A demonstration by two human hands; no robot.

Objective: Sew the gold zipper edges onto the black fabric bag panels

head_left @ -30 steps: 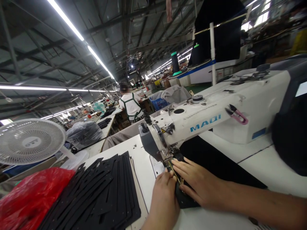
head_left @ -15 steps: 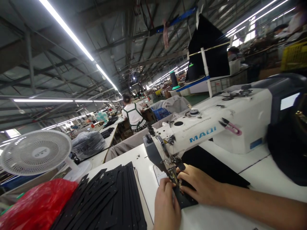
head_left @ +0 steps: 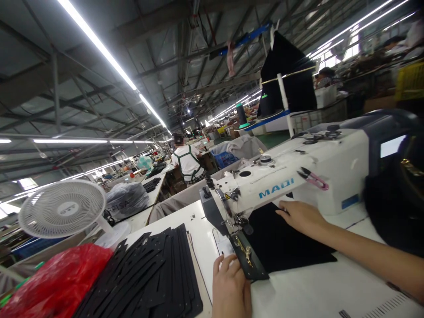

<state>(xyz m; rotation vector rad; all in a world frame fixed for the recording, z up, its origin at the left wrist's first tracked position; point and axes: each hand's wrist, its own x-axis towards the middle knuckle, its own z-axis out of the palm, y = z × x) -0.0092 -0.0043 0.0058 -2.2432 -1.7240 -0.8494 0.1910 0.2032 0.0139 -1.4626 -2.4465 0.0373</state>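
Observation:
A white MAQI sewing machine (head_left: pixel 281 181) stands on the white table (head_left: pixel 314 287). Under its needle lies a narrow black strip (head_left: pixel 250 260) with a gold metal fitting on it. My left hand (head_left: pixel 230 287) rests at the strip's left edge, fingers curled and pressing on it. My right hand (head_left: pixel 300 216) has reached back under the machine arm, fingers stretched flat over a large black fabric piece (head_left: pixel 285 243). Pink thread snips (head_left: pixel 313 179) lie on top of the machine.
A stack of black cut strips (head_left: pixel 149 278) lies left of the machine, beside a red plastic bag (head_left: pixel 56 282) and a white fan (head_left: pixel 62 214). A dark bag (head_left: pixel 394 207) sits at far right. A person in a green apron (head_left: pixel 185 161) works at a table further back.
My right hand left the strip at the needle and moved back right onto the large black fabric. My left hand stayed by the strip, which now shows uncovered.

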